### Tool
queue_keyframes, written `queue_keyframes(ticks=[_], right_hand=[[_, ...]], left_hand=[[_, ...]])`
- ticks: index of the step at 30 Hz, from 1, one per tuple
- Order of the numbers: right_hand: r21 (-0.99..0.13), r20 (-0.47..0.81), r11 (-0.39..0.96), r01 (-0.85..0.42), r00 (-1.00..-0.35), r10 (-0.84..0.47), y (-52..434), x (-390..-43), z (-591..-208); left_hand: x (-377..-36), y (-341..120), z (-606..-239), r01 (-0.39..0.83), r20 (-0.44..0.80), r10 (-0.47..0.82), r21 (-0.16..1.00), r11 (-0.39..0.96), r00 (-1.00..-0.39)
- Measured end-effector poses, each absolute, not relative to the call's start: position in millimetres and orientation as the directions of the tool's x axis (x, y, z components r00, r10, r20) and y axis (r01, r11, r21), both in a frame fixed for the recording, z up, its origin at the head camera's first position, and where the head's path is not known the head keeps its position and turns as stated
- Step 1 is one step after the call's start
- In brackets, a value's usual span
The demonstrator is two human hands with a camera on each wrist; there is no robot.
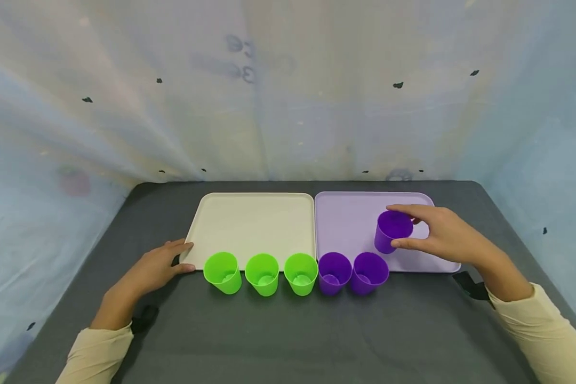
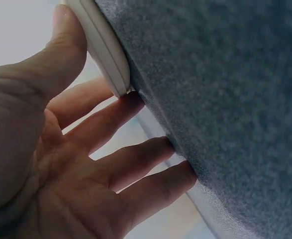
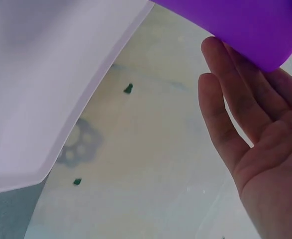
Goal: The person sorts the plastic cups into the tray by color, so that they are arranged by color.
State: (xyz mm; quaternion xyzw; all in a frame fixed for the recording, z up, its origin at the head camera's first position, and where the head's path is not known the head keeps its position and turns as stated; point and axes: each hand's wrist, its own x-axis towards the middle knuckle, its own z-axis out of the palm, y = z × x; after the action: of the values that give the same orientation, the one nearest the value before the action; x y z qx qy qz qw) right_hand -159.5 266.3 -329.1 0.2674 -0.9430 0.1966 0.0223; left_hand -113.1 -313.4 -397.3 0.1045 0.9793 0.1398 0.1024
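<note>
Between thumb and fingers my right hand [image 1: 441, 234] grips a purple cup [image 1: 389, 240] at its rim, over the lilac tray [image 1: 345, 213]. The right wrist view shows the purple cup [image 3: 250, 25] against the fingers [image 3: 235, 94]. My left hand [image 1: 153, 266] rests at the left edge of the cream tray [image 1: 254, 218], thumb and forefinger touching its rim, the other fingers spread and fairly straight onto the dark cloth, as the left wrist view shows. Three green cups [image 1: 301, 273] and two purple cups [image 1: 334, 273] stand upright in a row along the trays' front edge.
Both trays lie side by side at the back of a table with a dark grey cloth [image 1: 288, 336]. Pale hanging sheets [image 1: 288, 106] with dark marks enclose the table at the back and both sides.
</note>
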Motion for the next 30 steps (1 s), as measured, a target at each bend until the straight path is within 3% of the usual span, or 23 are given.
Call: queue_keyframes(ticks=[8,25,30], right_hand=[[-0.37,0.112,0.746,-0.554,-0.824,-0.556,247.9,-183.5,-319.4],[-0.458,0.042,0.753,-0.472,-0.858,-0.512,218.5,-203.5,-311.5],[-0.453,0.047,0.731,-0.509,-0.833,-0.551,210.7,-210.5,-307.9]], left_hand=[[-121.5,-309.1,-390.7,0.168,-0.183,0.23,0.299,0.939,-0.956],[-126.0,-308.8,-394.7,0.149,-0.192,0.215,0.309,0.939,-0.958],[-126.8,-310.4,-391.8,0.141,-0.194,0.212,0.324,0.936,-0.958]])
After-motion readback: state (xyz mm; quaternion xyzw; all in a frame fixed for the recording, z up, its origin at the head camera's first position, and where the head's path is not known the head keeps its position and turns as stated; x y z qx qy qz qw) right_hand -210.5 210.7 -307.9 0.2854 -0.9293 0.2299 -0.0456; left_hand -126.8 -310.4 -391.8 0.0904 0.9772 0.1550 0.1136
